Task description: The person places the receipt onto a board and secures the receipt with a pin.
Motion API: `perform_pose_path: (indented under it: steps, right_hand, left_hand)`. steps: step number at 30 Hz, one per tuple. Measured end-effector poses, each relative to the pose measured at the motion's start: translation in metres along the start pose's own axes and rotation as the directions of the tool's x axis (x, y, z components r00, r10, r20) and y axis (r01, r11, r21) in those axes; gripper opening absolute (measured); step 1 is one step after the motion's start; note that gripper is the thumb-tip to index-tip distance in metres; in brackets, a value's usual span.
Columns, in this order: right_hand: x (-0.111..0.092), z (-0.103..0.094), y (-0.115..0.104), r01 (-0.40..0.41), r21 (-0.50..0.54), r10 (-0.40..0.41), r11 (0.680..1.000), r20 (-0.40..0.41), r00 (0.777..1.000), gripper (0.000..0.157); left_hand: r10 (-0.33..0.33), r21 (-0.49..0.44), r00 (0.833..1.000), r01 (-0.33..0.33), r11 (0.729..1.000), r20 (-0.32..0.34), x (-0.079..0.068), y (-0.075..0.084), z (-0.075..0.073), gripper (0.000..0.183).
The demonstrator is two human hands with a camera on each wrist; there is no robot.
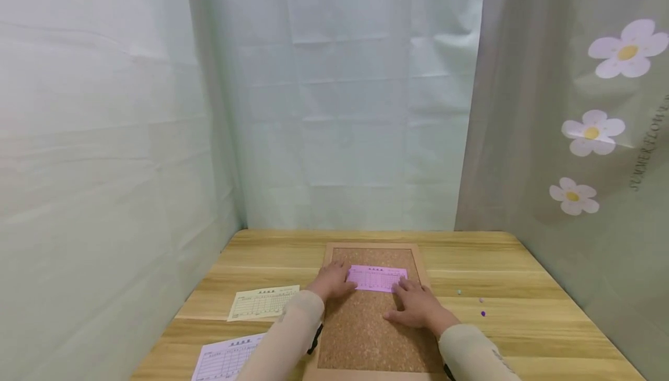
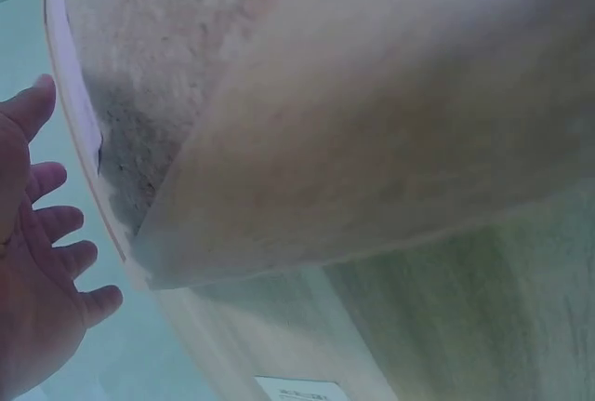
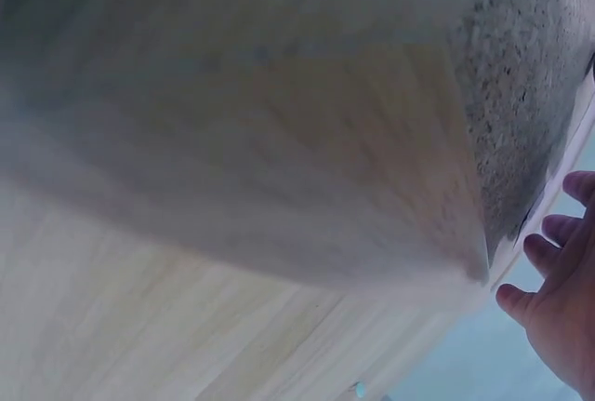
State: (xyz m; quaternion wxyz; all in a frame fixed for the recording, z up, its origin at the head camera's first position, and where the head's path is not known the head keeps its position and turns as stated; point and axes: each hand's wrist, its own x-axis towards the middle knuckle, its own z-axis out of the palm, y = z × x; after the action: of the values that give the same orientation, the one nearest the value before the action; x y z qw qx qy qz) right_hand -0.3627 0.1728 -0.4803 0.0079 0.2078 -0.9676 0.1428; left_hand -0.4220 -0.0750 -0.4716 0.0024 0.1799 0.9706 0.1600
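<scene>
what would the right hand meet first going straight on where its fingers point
Likely the pink slip, whose right end lies by the right hand; whether they touch is unclear.

soft, even light covers the cork board [image 1: 376, 334]; the curtain [image 1: 355, 108] behind it has pale sheen; wrist views look hazy, its wooden frame [image 2: 372, 140] blurred.

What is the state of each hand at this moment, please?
Left hand: open, fingers at the left end of the pink slip.
Right hand: open, fingers at the slip's right end.
</scene>
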Motion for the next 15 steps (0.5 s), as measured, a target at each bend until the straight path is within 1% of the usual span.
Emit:
perform_pose_path:
  steps: [3, 6, 9, 12, 15]
  right_hand:
    - [-0.0005, 0.0006, -0.0011, -0.006, -0.004, 0.006, 1.0, 0.003, 1.0, 0.081]
    - [-0.0002, 0.0011, -0.0012, -0.019, -0.009, 0.019, 1.0, 0.015, 1.0, 0.083]
    - [0.0008, 0.0013, -0.0007, -0.033, -0.004, 0.033, 0.999, 0.031, 0.999, 0.084]
    - [0.0019, 0.0014, 0.0004, -0.042, -0.001, 0.042, 0.999, 0.045, 0.998, 0.086]
    - [0.0026, 0.0008, 0.0022, -0.046, -0.003, 0.046, 0.999, 0.057, 0.997, 0.086]
  left_hand:
    - [-0.014, 0.026, 1.0, 0.013, 1.0, 0.018, 0.0004, -0.0016, 0.0023, 0.062]
    - [-0.02, 0.062, 0.999, 0.018, 0.998, 0.034, 0.0001, -0.0022, 0.0024, 0.059]
    - [-0.01, 0.124, 0.999, 0.005, 0.992, 0.045, -0.0006, -0.0025, 0.002, 0.053]
    - [0.007, 0.194, 0.998, -0.018, 0.981, 0.056, -0.0022, -0.0029, 0.002, 0.05]
    - [0.018, 0.224, 0.998, -0.031, 0.974, 0.058, -0.0045, -0.0024, 0.0016, 0.05]
